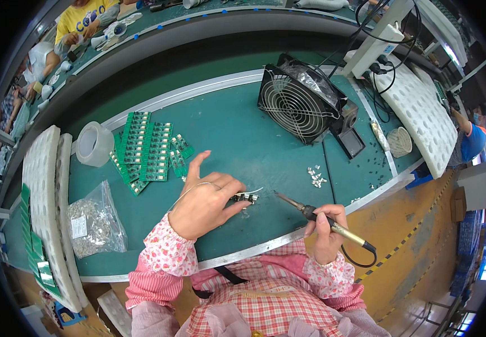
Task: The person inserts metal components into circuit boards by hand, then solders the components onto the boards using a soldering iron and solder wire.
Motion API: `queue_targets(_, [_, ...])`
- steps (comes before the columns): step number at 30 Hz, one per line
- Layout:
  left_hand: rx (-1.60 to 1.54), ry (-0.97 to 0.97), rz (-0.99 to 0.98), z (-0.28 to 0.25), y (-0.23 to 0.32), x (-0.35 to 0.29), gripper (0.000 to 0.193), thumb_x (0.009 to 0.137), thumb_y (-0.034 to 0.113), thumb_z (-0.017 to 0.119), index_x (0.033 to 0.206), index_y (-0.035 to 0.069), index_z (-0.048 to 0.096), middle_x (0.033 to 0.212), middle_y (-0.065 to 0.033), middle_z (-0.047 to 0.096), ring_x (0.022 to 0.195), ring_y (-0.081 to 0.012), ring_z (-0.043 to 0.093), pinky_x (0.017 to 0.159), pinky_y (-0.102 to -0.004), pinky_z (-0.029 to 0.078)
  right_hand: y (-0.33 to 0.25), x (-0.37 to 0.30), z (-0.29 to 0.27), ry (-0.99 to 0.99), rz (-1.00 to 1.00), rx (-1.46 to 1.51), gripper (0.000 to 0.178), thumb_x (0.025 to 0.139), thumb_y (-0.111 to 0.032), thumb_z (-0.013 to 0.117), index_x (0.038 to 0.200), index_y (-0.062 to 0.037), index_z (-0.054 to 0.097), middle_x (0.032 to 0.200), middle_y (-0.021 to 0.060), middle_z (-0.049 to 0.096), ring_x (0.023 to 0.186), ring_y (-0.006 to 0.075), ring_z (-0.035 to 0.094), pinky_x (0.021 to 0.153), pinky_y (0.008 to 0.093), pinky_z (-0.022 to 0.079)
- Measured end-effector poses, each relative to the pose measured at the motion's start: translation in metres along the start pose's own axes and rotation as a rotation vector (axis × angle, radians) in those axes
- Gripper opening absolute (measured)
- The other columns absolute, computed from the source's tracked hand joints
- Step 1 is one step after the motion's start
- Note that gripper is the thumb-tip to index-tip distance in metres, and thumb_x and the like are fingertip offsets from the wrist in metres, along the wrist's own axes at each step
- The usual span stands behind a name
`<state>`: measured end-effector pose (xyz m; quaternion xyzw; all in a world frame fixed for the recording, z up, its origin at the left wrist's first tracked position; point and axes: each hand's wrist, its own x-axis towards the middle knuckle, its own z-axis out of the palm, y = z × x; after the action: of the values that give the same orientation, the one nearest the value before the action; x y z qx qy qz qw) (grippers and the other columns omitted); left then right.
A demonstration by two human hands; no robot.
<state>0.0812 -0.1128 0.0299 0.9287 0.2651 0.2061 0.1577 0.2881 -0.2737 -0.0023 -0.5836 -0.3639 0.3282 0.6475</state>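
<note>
My right hand [328, 231] is closed round the handle of a soldering iron [338, 229]. The iron's dark tip points left, just above the green mat, a short gap from my left hand [203, 203]. Between thumb and fingers, my left hand grips a small circuit board [247, 198] with metal parts on it, held low over the mat. One finger of that hand sticks up. A thin solder wire [252, 191] runs over the back of the hand and out past the fingers toward the iron's tip. My fingers hide part of the board.
Beyond my left hand lie green circuit board panels [159, 151], a tape roll [94, 144] and a bag of small parts [94, 224]. A black fan [296, 104] stands at the back; loose small parts [316, 176] lie nearer. Foam trays [46, 219] flank the bench [220, 123]. Co-workers sit across.
</note>
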Motion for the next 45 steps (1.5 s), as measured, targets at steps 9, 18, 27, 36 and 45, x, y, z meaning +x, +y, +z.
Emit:
queue_targets(9, [0.009, 0.005, -0.054, -0.013, -0.017, -0.004, 0.022, 0.07, 0.019, 0.082, 0.086, 0.012, 0.07, 0.086, -0.0003, 0.069, 0.091, -0.0189, 0.065, 0.112, -0.0505, 0.026, -0.011, 0.059, -0.061, 0.457, -0.334, -0.188, 0.011, 0.098, -0.013, 0.051, 0.104, -0.0043, 0.047, 0.079, 0.0067, 0.055, 0.055, 0.0106, 0.052, 0.049, 0.0229, 0.042])
queue_targets(18, [-0.078, -0.027, -0.114, -0.009, -0.034, -0.005, 0.027, 0.074, 0.023, 0.08, 0.097, 0.013, 0.071, 0.093, -0.002, 0.068, 0.095, -0.0211, 0.063, 0.111, -0.0476, 0.027, 0.005, 0.167, -0.098, 0.422, -0.162, -0.165, 0.022, 0.097, -0.025, 0.059, 0.105, -0.0045, 0.055, 0.07, 0.0038, 0.06, 0.056, 0.0088, 0.056, 0.05, 0.0211, 0.046])
queue_targets(27, [-0.123, -0.007, -0.163, -0.007, -0.039, -0.007, 0.026, 0.073, 0.022, 0.081, 0.094, 0.011, 0.071, 0.09, -0.0026, 0.067, 0.095, -0.021, 0.063, 0.109, -0.0469, 0.029, 0.017, 0.165, -0.08, 0.185, 0.277, 0.156, 0.044, 0.096, -0.03, 0.061, 0.129, -0.0013, 0.052, 0.102, 0.0106, 0.069, 0.074, 0.0104, 0.064, 0.056, 0.0218, 0.052])
queue_targets(36, [-0.12, 0.069, -0.126, 0.002, -0.043, -0.006, 0.027, 0.072, 0.019, 0.081, 0.096, 0.011, 0.071, 0.093, -0.0028, 0.066, 0.099, -0.0214, 0.061, 0.109, -0.0471, 0.029, 0.013, 0.034, 0.04, -0.422, -0.724, -0.8, 0.024, 0.077, -0.01, 0.075, 0.1, -0.009, 0.069, 0.081, 0.0031, 0.062, 0.064, 0.0174, 0.06, 0.056, 0.0291, 0.049])
queue_targets(45, [-0.17, 0.101, -0.147, 0.002, -0.045, -0.009, 0.028, 0.072, 0.019, 0.081, 0.098, 0.013, 0.073, 0.095, -0.0028, 0.064, 0.097, -0.0215, 0.06, 0.109, -0.0463, 0.03, 0.023, 0.021, 0.061, -0.46, -0.739, -0.972, 0.018, 0.074, -0.006, 0.075, 0.09, -0.0087, 0.067, 0.083, 0.0027, 0.061, 0.072, 0.0191, 0.064, 0.057, 0.0308, 0.05])
